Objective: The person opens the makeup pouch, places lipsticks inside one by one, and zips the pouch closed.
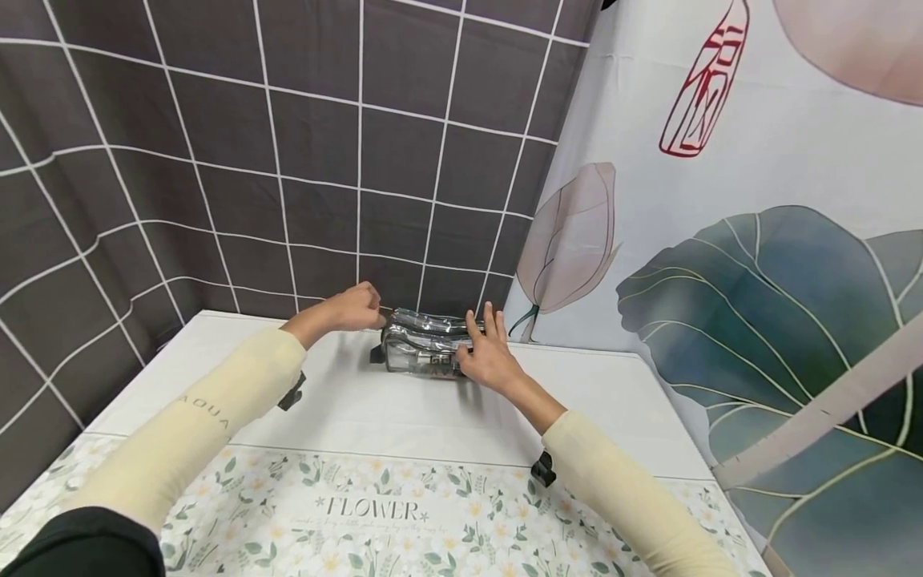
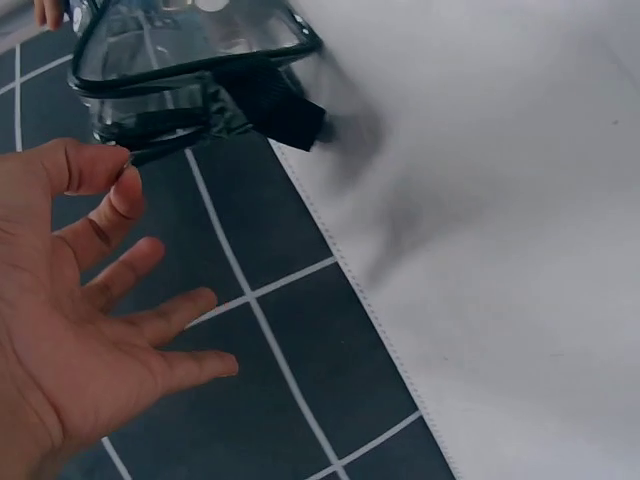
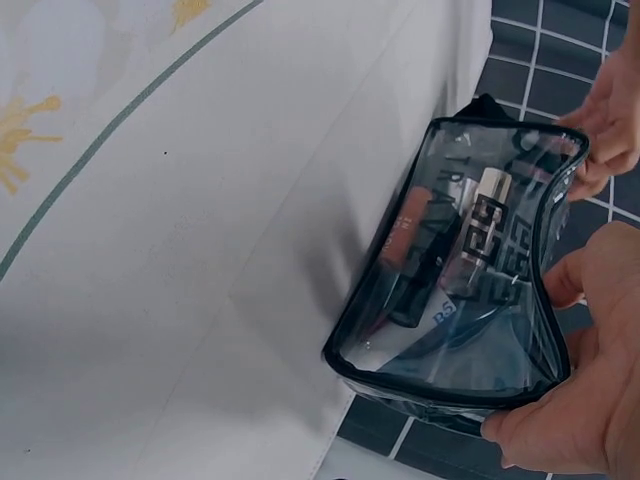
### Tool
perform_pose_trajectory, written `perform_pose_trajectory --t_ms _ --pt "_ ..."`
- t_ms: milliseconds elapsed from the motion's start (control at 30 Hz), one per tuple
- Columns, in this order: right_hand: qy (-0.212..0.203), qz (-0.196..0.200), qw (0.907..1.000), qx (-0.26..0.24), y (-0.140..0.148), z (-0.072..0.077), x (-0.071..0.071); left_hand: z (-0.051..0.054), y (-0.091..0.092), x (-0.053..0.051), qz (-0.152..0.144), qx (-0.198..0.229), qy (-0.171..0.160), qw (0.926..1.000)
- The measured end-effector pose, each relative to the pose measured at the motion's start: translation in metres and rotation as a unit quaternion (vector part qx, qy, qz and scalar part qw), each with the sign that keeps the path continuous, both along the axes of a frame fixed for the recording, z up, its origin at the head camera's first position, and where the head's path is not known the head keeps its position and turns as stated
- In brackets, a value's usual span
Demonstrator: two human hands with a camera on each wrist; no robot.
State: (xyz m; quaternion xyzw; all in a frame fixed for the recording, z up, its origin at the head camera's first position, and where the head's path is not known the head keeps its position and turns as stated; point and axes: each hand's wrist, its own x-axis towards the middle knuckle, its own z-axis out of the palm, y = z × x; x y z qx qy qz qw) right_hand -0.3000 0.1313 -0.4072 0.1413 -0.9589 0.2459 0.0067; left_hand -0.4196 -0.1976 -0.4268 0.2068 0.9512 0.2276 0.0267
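A clear cosmetic bag (image 1: 425, 344) with black piping lies near the far edge of the white table. My left hand (image 1: 353, 306) is at its left end, thumb and index finger pinching what looks like the zipper pull (image 2: 125, 166), the other fingers spread. A black fabric tab (image 2: 275, 108) sticks out from that end. My right hand (image 1: 493, 361) holds the bag's right end, thumb at a corner and a fingertip against the top edge. Through the plastic I see an orange-brown tube (image 3: 405, 228), a silver-capped bottle (image 3: 490, 187) and a white tube marked B5 (image 3: 425, 335).
The white table top (image 1: 577, 385) carries a floral cloth (image 1: 375, 537) lettered FLOWER along its near side. Behind stands a dark grid-patterned curtain (image 1: 310, 136), with a white leaf-printed cloth (image 1: 613, 104) at the right. A small black piece (image 1: 543, 469) shows beside my right forearm.
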Motion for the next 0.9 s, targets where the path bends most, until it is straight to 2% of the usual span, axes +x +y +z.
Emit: perform_pose_trajectory --t_ms 67,100,233,300,367,433,533,633,733,800,900 --pt "-0.001 0.002 1.0000 -0.001 -0.001 0.000 0.001 0.000 -0.002 0.007 0.002 0.000 -0.007 1.0000" --pt "-0.001 0.003 1.0000 -0.001 -0.001 0.000 0.001 0.005 -0.001 0.015 0.003 0.004 -0.017 0.9998" --pt "-0.004 0.008 0.9999 -0.007 -0.003 0.000 0.002 0.031 0.010 0.055 0.009 0.020 -0.059 0.9980" --pt "-0.006 0.008 0.9999 -0.005 -0.003 -0.001 0.003 0.040 0.014 0.072 0.010 0.025 -0.078 0.9966" --pt "-0.006 0.007 1.0000 -0.002 -0.004 -0.001 0.004 0.042 0.017 0.081 0.015 0.022 -0.084 0.9961" --pt "-0.007 0.006 1.0000 0.000 -0.005 -0.001 0.004 0.041 0.019 0.086 0.018 0.014 -0.085 0.9961" --pt "-0.006 0.006 1.0000 0.004 -0.006 0.001 0.005 0.039 0.021 0.088 0.018 0.007 -0.085 0.9962" --pt "-0.007 0.005 1.0000 0.002 -0.006 0.003 0.005 0.035 0.021 0.087 0.014 0.011 -0.084 0.9963" --pt "-0.007 0.007 0.9999 -0.003 -0.005 0.003 0.005 0.030 0.017 0.081 -0.007 0.015 -0.072 0.9972" --pt "-0.006 0.008 0.9999 -0.008 -0.003 0.003 0.005 0.016 0.010 0.069 -0.034 0.006 -0.039 0.9986" --pt "-0.006 0.013 0.9998 -0.015 0.001 0.006 0.008 -0.019 -0.003 0.038 -0.063 0.001 0.009 0.9980"
